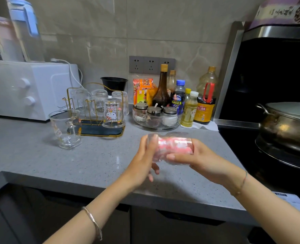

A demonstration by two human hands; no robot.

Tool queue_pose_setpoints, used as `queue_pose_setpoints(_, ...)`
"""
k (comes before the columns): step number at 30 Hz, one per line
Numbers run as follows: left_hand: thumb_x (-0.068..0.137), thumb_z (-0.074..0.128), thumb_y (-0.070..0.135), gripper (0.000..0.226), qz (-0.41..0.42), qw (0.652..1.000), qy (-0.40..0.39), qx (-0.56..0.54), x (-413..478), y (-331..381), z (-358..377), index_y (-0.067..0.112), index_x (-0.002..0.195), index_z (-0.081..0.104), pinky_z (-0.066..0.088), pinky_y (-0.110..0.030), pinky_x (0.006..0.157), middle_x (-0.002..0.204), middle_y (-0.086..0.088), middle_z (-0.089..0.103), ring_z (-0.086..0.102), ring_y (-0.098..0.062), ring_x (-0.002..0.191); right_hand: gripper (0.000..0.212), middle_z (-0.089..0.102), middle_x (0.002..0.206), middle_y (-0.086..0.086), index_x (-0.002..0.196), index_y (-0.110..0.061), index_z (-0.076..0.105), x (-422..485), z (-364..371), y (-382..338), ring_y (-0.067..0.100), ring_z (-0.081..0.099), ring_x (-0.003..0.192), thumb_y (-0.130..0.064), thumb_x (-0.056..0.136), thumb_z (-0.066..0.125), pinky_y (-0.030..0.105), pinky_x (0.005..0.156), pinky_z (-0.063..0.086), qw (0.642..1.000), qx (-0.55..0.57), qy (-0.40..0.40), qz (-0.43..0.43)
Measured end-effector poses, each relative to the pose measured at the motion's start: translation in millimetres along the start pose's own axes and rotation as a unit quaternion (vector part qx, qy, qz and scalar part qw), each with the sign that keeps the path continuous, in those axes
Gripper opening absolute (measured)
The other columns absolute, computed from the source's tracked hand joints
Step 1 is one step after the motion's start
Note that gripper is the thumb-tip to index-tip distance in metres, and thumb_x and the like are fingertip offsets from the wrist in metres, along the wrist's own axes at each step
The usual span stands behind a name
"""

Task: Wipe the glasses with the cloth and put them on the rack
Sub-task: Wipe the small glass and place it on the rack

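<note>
Both hands hold a glass (172, 150) sideways above the counter (57, 162), well in front of the rack (100, 127). The right hand (198, 161) has its fingers curled round the glass's body, and the left hand (144, 159) grasps the other end. The pink blur inside is probably the cloth (174, 144).

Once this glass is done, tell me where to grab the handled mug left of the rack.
Take the mug by its handle, coming from the front: it stands upright, mouth up, handle turned toward you, with the rack close on its right.
</note>
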State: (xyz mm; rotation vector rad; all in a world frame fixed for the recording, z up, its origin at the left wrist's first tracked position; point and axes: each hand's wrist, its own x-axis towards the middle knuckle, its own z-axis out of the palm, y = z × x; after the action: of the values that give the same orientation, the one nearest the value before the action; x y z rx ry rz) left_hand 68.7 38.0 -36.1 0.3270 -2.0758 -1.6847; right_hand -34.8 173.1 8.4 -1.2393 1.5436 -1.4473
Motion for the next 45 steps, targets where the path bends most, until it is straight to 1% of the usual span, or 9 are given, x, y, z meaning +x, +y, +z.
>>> queue_pose_setpoints(5, 0.090, 0.041, 0.064, 0.067, -0.137, 0.977, 0.025, -0.159, 3, 6, 6, 0.005, 0.121, 0.057, 0.037, -0.017, 0.039, 0.068, -0.003, 0.060, 0.049, -0.011, 0.048, 0.031, 0.073, 0.104, -0.002, 0.116, -0.011, 0.060, 1, 8, -7, 0.012, 0.069, 0.097, -0.002, 0.086, 0.064, 0.017, 0.083, 0.051, 0.993, -0.113, -0.035, 0.009)
queue_pose_setpoints(10, 0.096, 0.041, 0.053, 0.038, -0.045, 0.989, 0.100, -0.102, 6, 7, 5, 0.018, 0.108, 0.048, 0.035, -0.019, 0.040, 0.078, -0.005, 0.056, 0.049, -0.013, 0.057, 0.025, 0.072, 0.088, -0.025, 0.101, -0.028, 0.062, 0, 12, -1, -0.006, 0.067, 0.086, -0.011, 0.084, 0.069, 0.007, 0.074, 0.046, 0.983, -0.179, 0.027, -0.017)
queue_pose_setpoints(14, 0.092, 0.046, 0.058, 0.028, 0.072, 0.990, 0.119, -0.002, 5, 4, 1, 0.031, 0.097, 0.048, 0.044, -0.017, 0.048, 0.080, 0.006, 0.057, 0.058, -0.010, 0.066, 0.029, 0.075, 0.095, -0.009, 0.102, -0.020, 0.066, 1, 12, 4, 0.006, 0.070, 0.092, -0.001, 0.080, 0.071, 0.012, 0.078, 0.049, 0.996, -0.081, 0.022, 0.006)
queue_pose_setpoints(22, 0.079, 0.039, 0.080, 0.057, 0.257, 0.954, 0.040, 0.148, 3, -7, -16, 0.039, 0.119, 0.037, 0.049, -0.018, 0.084, 0.113, 0.034, 0.047, 0.053, 0.004, 0.103, 0.025, 0.071, 0.090, 0.010, 0.094, -0.009, 0.071, 3, 8, 7, 0.018, 0.067, 0.083, -0.006, 0.069, 0.071, 0.022, 0.074, 0.056, 0.992, 0.112, 0.012, 0.049)
queue_pose_setpoints(27, 0.079, 0.040, 0.077, 0.069, 0.172, 0.981, 0.004, 0.093, 0, -2, -11, 0.037, 0.133, 0.024, 0.049, -0.012, 0.073, 0.107, 0.044, 0.046, 0.058, 0.010, 0.094, 0.029, 0.073, 0.093, 0.008, 0.100, -0.010, 0.069, 2, 3, 0, 0.018, 0.069, 0.085, 0.000, 0.073, 0.074, 0.021, 0.071, 0.055, 0.998, 0.060, 0.022, 0.026)
queue_pose_setpoints(32, 0.074, 0.042, 0.079, 0.080, -0.066, 0.990, -0.028, -0.121, 0, 6, -5, 0.021, 0.129, 0.046, 0.053, -0.028, 0.050, 0.108, -0.001, 0.064, 0.062, -0.011, 0.065, 0.032, 0.075, 0.099, -0.005, 0.106, -0.018, 0.065, 1, 4, -11, 0.010, 0.071, 0.094, -0.001, 0.079, 0.071, 0.017, 0.082, 0.053, 0.990, -0.134, 0.027, -0.028)
queue_pose_setpoints(37, 0.080, 0.040, 0.073, 0.071, -0.129, 0.979, 0.038, -0.150, 1, 15, 1, 0.016, 0.117, 0.058, 0.047, -0.021, 0.050, 0.102, -0.011, 0.072, 0.063, -0.018, 0.076, 0.042, 0.074, 0.088, -0.013, 0.103, -0.028, 0.065, 3, 16, -6, 0.006, 0.071, 0.085, 0.004, 0.077, 0.073, 0.017, 0.079, 0.054, 0.973, -0.224, 0.013, -0.050)
queue_pose_setpoints(42, 0.085, 0.048, 0.068, 0.047, 0.036, 0.994, 0.097, -0.025, 2, 6, 1, 0.025, 0.104, 0.052, 0.044, -0.014, 0.045, 0.081, 0.008, 0.065, 0.059, -0.002, 0.057, 0.047, 0.075, 0.095, 0.001, 0.102, -0.020, 0.068, 2, 14, -7, 0.015, 0.070, 0.089, 0.016, 0.071, 0.072, 0.020, 0.077, 0.054, 0.997, -0.082, 0.006, 0.013)
queue_pose_setpoints(45, 0.078, 0.051, 0.073, 0.054, 0.177, 0.981, 0.072, 0.031, 0, 2, -6, 0.031, 0.109, 0.043, 0.047, -0.011, 0.058, 0.085, 0.026, 0.060, 0.062, 0.003, 0.073, 0.039, 0.071, 0.094, 0.008, 0.099, -0.010, 0.068, 3, 8, -7, 0.018, 0.067, 0.087, 0.006, 0.064, 0.074, 0.023, 0.077, 0.053, 0.997, 0.058, -0.005, 0.059)
